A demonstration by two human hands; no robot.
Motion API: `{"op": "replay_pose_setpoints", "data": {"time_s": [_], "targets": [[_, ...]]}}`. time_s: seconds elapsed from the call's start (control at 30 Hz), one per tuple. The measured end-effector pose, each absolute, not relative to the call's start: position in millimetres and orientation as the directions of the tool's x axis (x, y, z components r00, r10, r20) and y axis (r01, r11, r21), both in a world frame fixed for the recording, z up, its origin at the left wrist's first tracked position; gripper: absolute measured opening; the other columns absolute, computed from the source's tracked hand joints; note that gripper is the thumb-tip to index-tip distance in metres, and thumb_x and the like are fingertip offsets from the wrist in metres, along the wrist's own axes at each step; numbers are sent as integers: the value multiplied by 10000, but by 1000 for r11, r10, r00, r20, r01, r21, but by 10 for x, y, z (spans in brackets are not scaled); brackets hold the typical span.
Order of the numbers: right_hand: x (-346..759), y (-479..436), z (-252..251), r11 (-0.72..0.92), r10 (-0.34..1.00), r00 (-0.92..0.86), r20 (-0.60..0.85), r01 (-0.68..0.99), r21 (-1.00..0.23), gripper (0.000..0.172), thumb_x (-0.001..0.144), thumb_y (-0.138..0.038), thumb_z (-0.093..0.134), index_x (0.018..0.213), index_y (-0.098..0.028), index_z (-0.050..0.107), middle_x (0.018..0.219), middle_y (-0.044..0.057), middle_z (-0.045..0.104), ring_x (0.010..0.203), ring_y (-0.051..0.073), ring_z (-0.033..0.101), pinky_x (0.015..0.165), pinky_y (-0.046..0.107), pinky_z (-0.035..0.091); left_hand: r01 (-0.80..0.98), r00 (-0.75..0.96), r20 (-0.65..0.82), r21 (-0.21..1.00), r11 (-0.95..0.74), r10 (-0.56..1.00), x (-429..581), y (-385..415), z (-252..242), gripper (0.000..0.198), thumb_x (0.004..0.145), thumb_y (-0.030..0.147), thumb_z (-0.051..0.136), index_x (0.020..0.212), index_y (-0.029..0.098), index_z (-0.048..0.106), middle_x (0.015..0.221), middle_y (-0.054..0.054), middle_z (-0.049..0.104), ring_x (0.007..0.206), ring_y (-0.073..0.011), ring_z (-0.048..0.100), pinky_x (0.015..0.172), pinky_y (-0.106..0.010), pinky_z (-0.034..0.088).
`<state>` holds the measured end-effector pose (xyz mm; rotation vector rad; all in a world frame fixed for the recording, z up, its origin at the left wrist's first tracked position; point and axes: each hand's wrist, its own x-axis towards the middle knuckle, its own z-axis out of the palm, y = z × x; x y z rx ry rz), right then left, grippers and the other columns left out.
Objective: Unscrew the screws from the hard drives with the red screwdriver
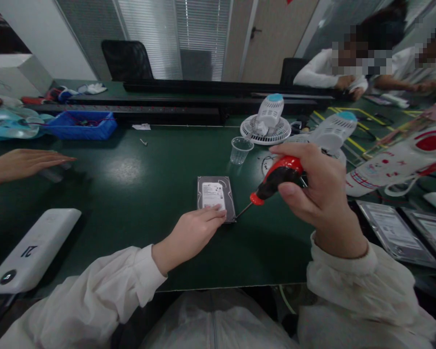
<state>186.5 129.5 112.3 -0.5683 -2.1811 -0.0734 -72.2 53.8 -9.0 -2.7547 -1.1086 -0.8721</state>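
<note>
A silver hard drive [216, 188] with a white label lies flat on the green table in front of me. My left hand [192, 232] rests over its near edge, fingers together and holding it down. My right hand [318, 194] is closed around the red and black handle of a screwdriver [278, 179]. The screwdriver slants down to the left, its tip at the drive's near right corner. Whether the tip sits in a screw is too small to tell. A clear plastic cup [241, 151] stands just beyond the drive.
At left are another person's hand [25, 165], a white power bank [34, 249] and a blue bin [82, 126]. White fans [271, 114], a printed bottle [396, 160] and more hard drives [394, 228] occupy the right. Two people sit across the table at the far right.
</note>
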Motion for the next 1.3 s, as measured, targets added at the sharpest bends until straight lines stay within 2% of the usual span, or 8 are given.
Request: {"op": "replay_pose_setpoints", "data": {"time_s": [0.07, 0.13, 0.3, 0.47, 0.7, 0.93, 1.13, 1.3], "targets": [[1860, 1286, 1103, 908, 399, -529, 749, 343, -241, 521, 1081, -484, 439, 1546, -284, 565, 1380, 108, 744, 1153, 301, 747, 951, 503, 609, 653, 584, 517, 158, -741, 625, -721, 536, -84, 240, 1090, 127, 549, 1207, 126, 758, 1290, -109, 813, 1268, -255, 759, 1046, -407, 668], [1853, 1279, 1094, 911, 404, -519, 753, 305, -278, 513, 1068, -412, 479, 1569, -324, 545, 1418, 79, 735, 1126, 280, 758, 949, 500, 617, 652, 585, 516, 159, -741, 625, -719, 533, -78, 237, 1088, 127, 551, 1198, 123, 761, 1290, -112, 812, 1265, -260, 760, 1037, -412, 673], [1856, 1279, 1075, 919, 319, -408, 855, 355, -174, 326, 934, -445, 742, 1222, -294, 753, 957, 15, 774, 660, 165, 648, 574, 327, 510, 651, 550, 533, 208, -730, 643, -714, 522, -75, 244, 1080, 132, 561, 1218, 119, 762, 1267, -116, 819, 1235, -247, 776, 1034, -398, 674], [1832, 1227, 1052, 906, 421, -414, 807, 240, -350, 443, 1058, -367, 494, 1440, -263, 690, 1273, 60, 801, 1110, 234, 750, 924, 403, 608, 640, 510, 531, 291, -711, 677, -716, 517, -84, 237, 1057, 141, 595, 1216, 130, 770, 1261, -101, 823, 1197, -248, 792, 1012, -400, 684], [1820, 1253, 1071, 889, 389, -323, 863, 379, -258, 197, 929, -369, 771, 1117, -311, 751, 893, 12, 728, 691, 191, 637, 649, 375, 526, 637, 503, 515, 321, -701, 694, -716, 512, -81, 242, 1044, 129, 599, 1215, 140, 770, 1279, -103, 815, 1197, -250, 791, 998, -414, 690], [1862, 1294, 1049, 877, 479, -472, 740, 285, -386, 396, 1046, -468, 493, 1389, -318, 624, 1290, 78, 723, 1031, 278, 699, 895, 486, 588, 644, 507, 505, 317, -696, 699, -719, 506, -67, 252, 1034, 127, 609, 1227, 136, 771, 1290, -106, 812, 1188, -244, 793, 1019, -410, 680], [1838, 1301, 1048, 870, 423, -337, 841, 412, -272, 229, 937, -447, 740, 1123, -313, 732, 838, 0, 695, 627, 173, 586, 581, 350, 478, 638, 509, 511, 316, -702, 692, -722, 507, -79, 253, 1028, 125, 613, 1222, 132, 776, 1287, -103, 815, 1192, -246, 792, 1030, -414, 676], [1834, 1316, 1031, 890, 454, -439, 775, 264, -372, 418, 1019, -493, 524, 1371, -321, 669, 1122, 53, 765, 971, 262, 731, 803, 437, 595, 644, 507, 516, 306, -701, 691, -719, 506, -79, 249, 1034, 134, 610, 1223, 138, 772, 1290, -102, 814, 1197, -247, 791, 1032, -412, 675]]}}
